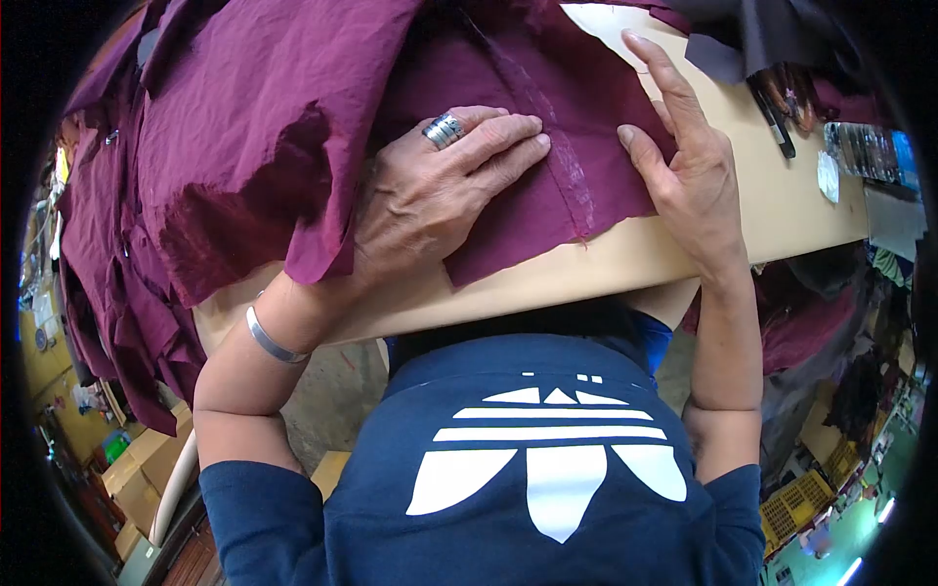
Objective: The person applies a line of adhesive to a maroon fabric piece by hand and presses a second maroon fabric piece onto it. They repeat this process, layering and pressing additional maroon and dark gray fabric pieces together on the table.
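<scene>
A large piece of maroon fabric [606, 127] is spread over the tan tabletop. A seam with whitish marks runs down it, and loose threads show at its lower edge. My left hand [449, 181], with a ring and a wrist bracelet, lies flat on the fabric, fingertips beside the seam. My right hand [689, 171] is at the fabric's right edge, thumb and index finger apart; the thumb tip is over the edge. Its other fingers are partly hidden behind the palm. I see nothing held in either hand.
More maroon fabric [244, 107] is heaped at the left and hangs over the table edge. Dark fabric [752, 39] lies at the back right, near a black-handled tool [777, 122]. The tan table [801, 210] curves along my front. Cardboard boxes [147, 464] stand low at the left.
</scene>
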The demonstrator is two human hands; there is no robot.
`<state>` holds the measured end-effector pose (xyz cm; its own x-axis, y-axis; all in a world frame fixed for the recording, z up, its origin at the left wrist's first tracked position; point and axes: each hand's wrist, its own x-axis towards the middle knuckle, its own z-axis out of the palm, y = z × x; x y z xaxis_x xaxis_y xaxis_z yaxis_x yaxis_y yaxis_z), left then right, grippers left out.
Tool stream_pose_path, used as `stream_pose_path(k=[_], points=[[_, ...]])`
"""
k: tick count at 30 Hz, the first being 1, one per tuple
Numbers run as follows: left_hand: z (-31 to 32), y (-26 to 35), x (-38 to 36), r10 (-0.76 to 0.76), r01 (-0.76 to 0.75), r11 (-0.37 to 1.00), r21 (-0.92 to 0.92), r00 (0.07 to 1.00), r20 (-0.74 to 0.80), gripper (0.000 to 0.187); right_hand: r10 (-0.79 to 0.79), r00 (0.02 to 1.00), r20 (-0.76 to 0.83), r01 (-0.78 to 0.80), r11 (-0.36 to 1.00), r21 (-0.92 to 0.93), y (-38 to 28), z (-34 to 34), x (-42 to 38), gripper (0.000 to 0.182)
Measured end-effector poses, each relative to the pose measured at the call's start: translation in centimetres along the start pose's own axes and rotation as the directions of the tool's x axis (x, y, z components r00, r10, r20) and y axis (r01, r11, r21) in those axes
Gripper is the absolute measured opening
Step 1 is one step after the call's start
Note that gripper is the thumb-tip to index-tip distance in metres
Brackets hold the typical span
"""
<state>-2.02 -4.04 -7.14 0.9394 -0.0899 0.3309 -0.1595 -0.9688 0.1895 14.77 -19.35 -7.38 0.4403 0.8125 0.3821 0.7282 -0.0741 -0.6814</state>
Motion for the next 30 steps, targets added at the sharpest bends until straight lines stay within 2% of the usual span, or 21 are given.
stream_pose_path(k=[1,4,6,8,11,17,30], points=[[0.3,0.0,-0.1,-0.007,0.007,1.000,-0.004,1.000,-0.021,0.041,0.000,1.000,-0.019,0.000,0.999,-0.046,-0.1,-0.1,-0.1,0.058],[0.1,0.0,-0.2,-0.025,0.024,1.000,-0.013,1.000,-0.018,0.040,-0.314,0.949,0.010,0.289,0.861,-0.419,-1.0,-1.1,-1.7,0.052],[0.0,0.0,-0.2,-0.031,0.031,0.999,-0.024,0.999,-0.012,0.039,-0.433,0.902,-0.002,0.413,0.862,-0.292,-2.1,-0.7,-3.6,0.051],[0.1,0.0,-0.2,-0.034,0.033,0.999,-0.042,0.999,-0.029,0.040,-0.509,0.849,0.137,0.527,0.828,-0.192,-2.5,-0.3,-4.4,0.044],[0.3,-0.1,-0.2,-0.034,0.032,0.999,-0.044,0.998,-0.044,0.041,-0.470,0.860,0.201,0.508,0.826,-0.242,-2.7,0.2,-4.7,0.040],[0.4,-0.2,-0.2,-0.042,0.038,0.995,-0.088,0.998,-0.048,0.042,-0.602,0.756,0.258,0.655,0.683,-0.323,-2.3,0.6,-3.9,0.038],[0.0,-0.2,-0.2,-0.008,0.007,0.998,-0.065,1.000,-0.015,0.040,-0.634,0.741,0.223,0.671,0.712,-0.205,-1.9,0.9,-3.1,0.040]])
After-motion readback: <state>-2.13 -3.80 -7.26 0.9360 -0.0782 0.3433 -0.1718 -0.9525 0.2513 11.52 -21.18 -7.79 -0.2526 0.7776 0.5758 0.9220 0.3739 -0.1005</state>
